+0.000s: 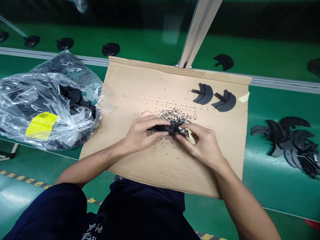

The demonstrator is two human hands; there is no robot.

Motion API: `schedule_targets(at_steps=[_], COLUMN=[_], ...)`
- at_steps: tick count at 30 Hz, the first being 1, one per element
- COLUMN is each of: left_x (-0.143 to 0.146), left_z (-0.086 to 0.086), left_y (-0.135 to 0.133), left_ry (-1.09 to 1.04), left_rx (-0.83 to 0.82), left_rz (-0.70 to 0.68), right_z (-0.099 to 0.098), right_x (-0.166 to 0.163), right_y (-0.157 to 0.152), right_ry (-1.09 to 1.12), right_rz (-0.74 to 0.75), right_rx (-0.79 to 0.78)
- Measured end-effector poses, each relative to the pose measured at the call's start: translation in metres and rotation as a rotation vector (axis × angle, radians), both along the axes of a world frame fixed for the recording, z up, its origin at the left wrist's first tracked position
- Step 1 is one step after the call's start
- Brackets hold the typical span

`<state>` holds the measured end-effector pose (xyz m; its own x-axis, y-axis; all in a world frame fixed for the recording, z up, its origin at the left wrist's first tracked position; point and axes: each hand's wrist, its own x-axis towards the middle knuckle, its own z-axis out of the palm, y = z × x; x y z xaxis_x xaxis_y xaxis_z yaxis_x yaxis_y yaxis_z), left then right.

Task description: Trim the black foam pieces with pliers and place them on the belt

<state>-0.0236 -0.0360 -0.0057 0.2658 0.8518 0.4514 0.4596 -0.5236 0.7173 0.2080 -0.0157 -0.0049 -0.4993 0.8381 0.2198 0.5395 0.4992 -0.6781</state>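
Observation:
My left hand (140, 133) is closed around a flat black plastic part (160, 128), holding it edge-on over a sheet of brown cardboard (140, 83). My right hand (203, 145) pinches a small tool with a cream handle (191, 136), its tip touching the end of the part. A scatter of black plastic shavings (176, 116) lies on the cardboard just beyond both hands.
Two crescent-shaped black parts (203, 94) (225, 101) rest at the cardboard's far right. A heap of similar parts (290, 140) lies on the green table at right. A clear plastic bag of black parts with a yellow label (42, 110) sits at left. More parts (110, 49) lie on the green conveyor beyond a metal rail.

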Motion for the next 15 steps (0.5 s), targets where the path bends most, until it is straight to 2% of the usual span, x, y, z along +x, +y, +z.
schedule_targets(at_steps=[3,5,7,9,11,13,15], left_x=[0.004,0.005,0.005,0.003,0.002,0.001,-0.001], left_z=[0.002,0.002,0.002,0.003,0.005,0.006,0.004], left_y=[-0.002,-0.004,-0.004,-0.005,-0.006,-0.006,-0.005], left_ry=[-0.089,-0.1,-0.006,0.207,0.424,0.513,0.447], left_rx=[-0.061,-0.048,0.047,0.183,0.275,0.284,0.248], left_rz=[-0.039,-0.102,-0.145,-0.138,-0.115,-0.105,-0.107], right_z=[0.003,0.002,0.001,0.0,0.001,0.001,0.0], right_x=[-0.006,-0.008,-0.007,-0.006,-0.005,-0.005,-0.004], right_y=[-0.004,-0.007,-0.01,-0.011,-0.012,-0.013,-0.011], right_ry=[0.169,0.206,0.158,0.042,-0.056,-0.051,0.0], right_rz=[0.079,0.115,0.129,0.137,0.162,0.169,0.117], right_rx=[-0.038,0.042,0.235,0.483,0.658,0.685,0.637])
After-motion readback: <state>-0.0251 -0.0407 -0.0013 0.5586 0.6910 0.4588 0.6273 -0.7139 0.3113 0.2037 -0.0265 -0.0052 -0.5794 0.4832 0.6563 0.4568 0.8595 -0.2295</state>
